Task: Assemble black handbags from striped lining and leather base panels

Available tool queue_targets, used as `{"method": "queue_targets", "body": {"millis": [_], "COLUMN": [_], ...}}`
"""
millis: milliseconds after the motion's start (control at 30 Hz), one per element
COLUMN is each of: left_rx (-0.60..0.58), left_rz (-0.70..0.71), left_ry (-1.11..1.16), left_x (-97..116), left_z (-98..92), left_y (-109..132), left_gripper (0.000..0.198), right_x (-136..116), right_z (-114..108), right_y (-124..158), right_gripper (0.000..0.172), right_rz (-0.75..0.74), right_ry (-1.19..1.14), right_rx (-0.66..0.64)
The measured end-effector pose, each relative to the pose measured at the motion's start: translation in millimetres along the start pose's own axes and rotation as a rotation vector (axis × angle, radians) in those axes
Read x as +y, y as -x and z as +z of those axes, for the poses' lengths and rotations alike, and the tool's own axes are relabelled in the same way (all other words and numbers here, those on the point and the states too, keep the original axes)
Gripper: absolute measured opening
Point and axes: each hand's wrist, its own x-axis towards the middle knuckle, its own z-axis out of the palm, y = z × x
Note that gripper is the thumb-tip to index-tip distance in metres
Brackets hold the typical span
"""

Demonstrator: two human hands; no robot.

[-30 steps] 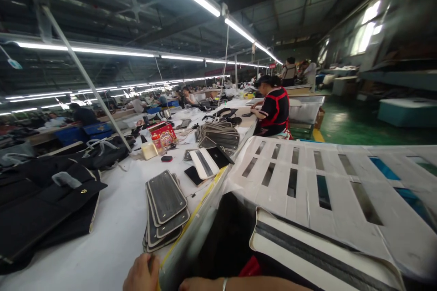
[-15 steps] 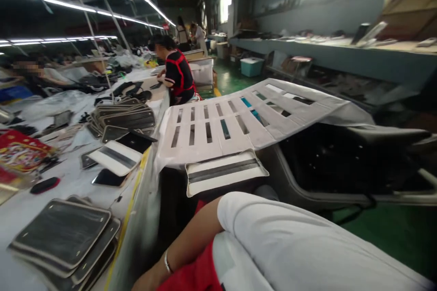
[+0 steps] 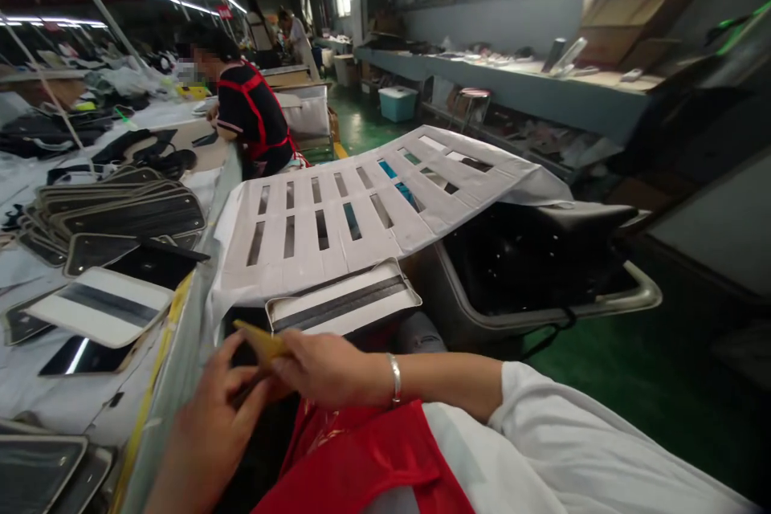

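Observation:
A small yellow piece (image 3: pixel 263 344), of a kind I cannot make out, is between my two hands over my lap. My right hand (image 3: pixel 328 368), with a silver bracelet at the wrist, pinches it from the right. From the left, the curled fingers of my left hand (image 3: pixel 210 409) close about its other side; part of the piece is hidden there. Just beyond my hands lies a cream panel with a dark stripe (image 3: pixel 344 299), at the near edge of a white slotted sheet (image 3: pixel 304 245). A similar striped panel (image 3: pixel 101 303) rests on the table at left, beside a dark phone (image 3: pixel 84 355).
Dark, light-edged panels (image 3: pixel 129 205) lie in a pile on the table at left, with more (image 3: pixel 39 466) nearer me. An open black case (image 3: pixel 542 257) stands at right. Beyond the sheet a co-worker (image 3: pixel 253 108) sits at the table. A blue bin (image 3: pixel 397 103) is farther back.
The view has swung right. My right arm has risen from low at the table's edge, and both hands now show in front of me with the yellow piece between them.

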Motion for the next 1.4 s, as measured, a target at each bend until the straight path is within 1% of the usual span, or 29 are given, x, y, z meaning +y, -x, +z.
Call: {"method": "queue_targets", "body": {"millis": [33,67,100,133,167,200,233,300,333,400,467,533,600,667,767,867,967,1033,1100,1200,1267,1400], "left_rx": [-0.033,-0.114,-0.235,-0.357,-0.406,-0.422,-0.468,-0.607,-0.675,-0.853,-1.042,-1.202,-1.309,-1.360,-1.382,-1.378,-1.346,-1.322,-1.308,-1.337,-1.358,-1.350], "left_rz": [0.075,0.168,0.255,0.320,0.351,0.351,0.332,0.257,0.215,0.162,0.156,0.161,0.128,0.087,0.037,0.000,-0.072,-0.150,-0.198,-0.191,-0.172,-0.145], "left_ry": [0.176,0.380,0.586,0.765,0.886,0.928,0.906,0.802,0.766,0.738,0.771,0.823,0.850,0.833,0.804,0.849,0.890,0.892,0.904,0.916,0.926,0.966], "left_x": [28,55,81,105,125,143,157,177,185,195,200,201,200,197,194,192,193,193,194,193,191,183], "left_z": [1.7,4.7,9.5,16.9,27.2,40.6,56.8,94.2,113.1,145.2,165.6,174.6,176.8,177.0,179.3,183.1,184.4,183.1,180.9,178.7,179.1,184.3], "left_y": [-19,-41,-64,-88,-114,-140,-165,-207,-223,-243,-251,-254,-255,-256,-259,-261,-262,-262,-262,-262,-263,-263], "left_gripper": [0.083,0.086,0.088,0.085,0.076,0.070,0.065,0.060,0.059,0.061,0.064,0.068,0.071,0.074,0.080,0.084,0.088,0.092,0.092,0.084,0.072,0.043], "right_x": [13,28,47,67,89,112,133,171,185,206,217,223,229,235,243,248,248,246,244,241,240,240], "right_z": [-15,-29,-42,-54,-66,-76,-86,-100,-104,-109,-111,-112,-113,-117,-122,-126,-126,-125,-123,-124,-125,-129], "right_y": [11,22,32,43,53,62,69,79,80,76,65,51,36,24,10,1,-5,-9,-13,-19,-22,-27], "right_gripper": [0.037,0.036,0.035,0.038,0.042,0.046,0.049,0.052,0.052,0.053,0.052,0.052,0.053,0.053,0.054,0.056,0.051,0.050,0.055,0.060,0.059,0.056], "right_rz": [0.051,0.102,0.164,0.235,0.317,0.394,0.454,0.554,0.589,0.642,0.666,0.670,0.652,0.636,0.620,0.586,0.563,0.567,0.579,0.574,0.554,0.510], "right_ry": [0.041,0.057,0.053,0.050,0.059,0.078,0.105,0.183,0.231,0.341,0.447,0.520,0.537,0.525,0.491,0.477,0.526,0.565,0.590,0.622,0.634,0.650], "right_rx": [0.162,0.281,0.358,0.407,0.450,0.485,0.490,0.453,0.416,0.319,0.210,0.112,0.050,0.010,-0.053,-0.102,-0.132,-0.116,-0.067,-0.005,0.004,-0.047]}}
